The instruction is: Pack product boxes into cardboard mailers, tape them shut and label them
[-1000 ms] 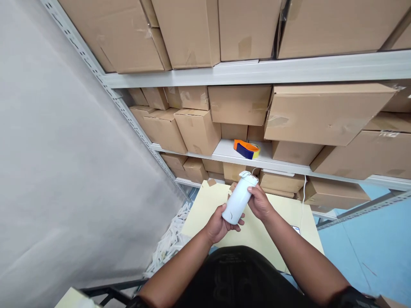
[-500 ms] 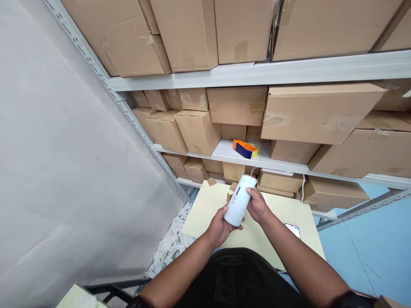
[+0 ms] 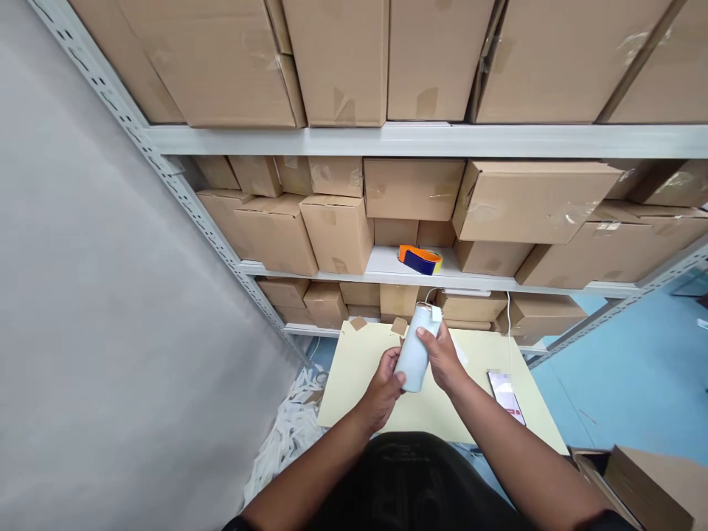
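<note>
Between my two hands is a pale blue cylinder (image 3: 414,360), shaped like a drink bottle, tilted with its upper end to the right. A plain side faces me, and a small whitish tab (image 3: 436,314) sticks out near the top. My left hand (image 3: 386,383) is closed around the lower end, thumb in front. Higher up, my right hand (image 3: 439,354) grips the other side, its thumb lying across the front; its other fingers are mostly hidden behind. The cylinder is held above a pale yellow table (image 3: 354,383).
A phone (image 3: 506,397) lies on the table's right side. Small cardboard pieces (image 3: 399,326) lie at its back edge. An orange and blue tape dispenser (image 3: 420,259) sits on the shelf (image 3: 381,259) among cardboard boxes (image 3: 336,232). White scraps (image 3: 287,435) cover the floor at left; an open carton (image 3: 647,487) stands lower right.
The cylinder has been turned about its length: its dark print has gone out of sight and the whitish tab has come into view. My left thumb now lies across its front. The view has shifted.
</note>
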{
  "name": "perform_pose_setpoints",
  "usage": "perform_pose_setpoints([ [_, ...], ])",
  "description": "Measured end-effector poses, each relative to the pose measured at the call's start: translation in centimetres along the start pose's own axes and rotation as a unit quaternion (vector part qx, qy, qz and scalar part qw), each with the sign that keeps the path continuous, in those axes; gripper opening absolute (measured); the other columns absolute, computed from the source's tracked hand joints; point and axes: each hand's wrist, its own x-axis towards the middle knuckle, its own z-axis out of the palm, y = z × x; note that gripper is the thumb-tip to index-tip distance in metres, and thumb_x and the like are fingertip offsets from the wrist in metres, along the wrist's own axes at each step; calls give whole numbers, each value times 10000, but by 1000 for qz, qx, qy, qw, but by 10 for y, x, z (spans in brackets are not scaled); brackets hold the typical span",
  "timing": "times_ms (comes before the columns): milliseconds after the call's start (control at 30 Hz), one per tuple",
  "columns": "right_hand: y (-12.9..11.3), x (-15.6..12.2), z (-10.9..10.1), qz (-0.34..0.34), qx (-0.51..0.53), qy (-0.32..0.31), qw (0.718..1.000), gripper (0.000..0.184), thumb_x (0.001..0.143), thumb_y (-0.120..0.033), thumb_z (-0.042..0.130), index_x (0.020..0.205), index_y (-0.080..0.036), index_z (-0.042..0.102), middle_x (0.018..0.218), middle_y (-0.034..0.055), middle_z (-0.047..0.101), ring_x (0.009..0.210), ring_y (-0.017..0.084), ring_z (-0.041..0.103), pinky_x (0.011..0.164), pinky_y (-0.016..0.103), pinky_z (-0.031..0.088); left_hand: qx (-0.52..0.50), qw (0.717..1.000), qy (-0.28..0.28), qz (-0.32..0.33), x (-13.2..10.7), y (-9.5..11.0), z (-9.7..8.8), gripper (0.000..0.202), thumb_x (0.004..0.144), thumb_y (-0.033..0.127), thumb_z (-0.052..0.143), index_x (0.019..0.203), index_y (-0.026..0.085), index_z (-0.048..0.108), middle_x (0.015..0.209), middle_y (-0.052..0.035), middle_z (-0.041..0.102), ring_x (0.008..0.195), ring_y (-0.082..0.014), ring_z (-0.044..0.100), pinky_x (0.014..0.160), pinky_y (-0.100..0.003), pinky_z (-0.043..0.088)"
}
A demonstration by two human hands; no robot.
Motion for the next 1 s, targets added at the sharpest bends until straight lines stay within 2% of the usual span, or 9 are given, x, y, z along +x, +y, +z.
perform_pose_setpoints([
  [100,7,-7,15,-15,-11,12,1000,518,753,-529,831,1123,-275,570,893,8,688,732,208,637,614,319,526,40,999,3,9,-5,9,-15,670,710,349,898,1284,249,565,1300,-95,626,1120,-257,618,829,-302,506],
  [233,9,-12,22,60,12,-67,996,449,811,-578,704,1090,-241,606,835,33,694,645,222,611,499,308,454,-27,996,-22,-84,-8,15,-34,654,786,601,744,1271,189,594,1218,-153,654,1060,-322,655,759,-365,534],
  [300,11,-12,25,59,-4,-52,997,429,789,-548,733,1057,-235,613,816,24,684,650,217,601,511,304,454,-39,995,-28,-92,-9,16,-36,714,794,694,694,1269,169,604,1228,-170,649,1105,-345,640,797,-400,548],
  [467,17,-13,37,-60,-78,71,993,515,726,-462,850,1123,-251,598,991,18,685,863,217,623,695,308,529,50,999,-12,-3,-10,20,-34,755,684,430,920,1325,257,560,1343,-110,594,1143,-298,608,850,-389,574],
  [533,17,-16,40,-43,-78,48,995,471,770,-468,808,1134,-251,602,960,17,684,794,208,620,634,304,517,52,998,-13,-17,-8,21,-38,695,721,398,895,1318,250,572,1314,-115,615,1101,-294,633,818,-396,588],
  [633,14,-19,41,8,-53,-5,999,444,799,-453,757,1167,-255,607,935,22,703,684,202,608,530,298,479,-10,998,-37,-56,-4,20,-44,637,813,524,784,1333,205,599,1235,-153,671,1090,-323,659,832,-434,585],
  [733,13,-17,43,-23,-52,25,998,508,742,-413,834,1164,-257,599,1012,40,715,825,226,654,665,328,543,-28,998,-40,-38,-2,19,-42,702,815,586,775,1367,192,594,1257,-164,677,1145,-336,644,906,-437,554],
  [833,15,-15,42,-53,-82,68,993,540,703,-424,897,1124,-259,603,1047,43,705,939,235,657,812,364,555,28,999,-30,-2,0,20,-35,790,725,412,909,1407,226,557,1337,-139,650,1178,-317,627,946,-393,523],
  [1000,14,-11,22,-27,-25,42,998,471,874,-625,696,1177,-272,626,1028,43,711,842,221,658,766,369,544,-12,999,-31,-31,2,20,-39,690,780,381,831,1388,188,568,1290,-167,671,1120,-337,664,857,-411,556],
])
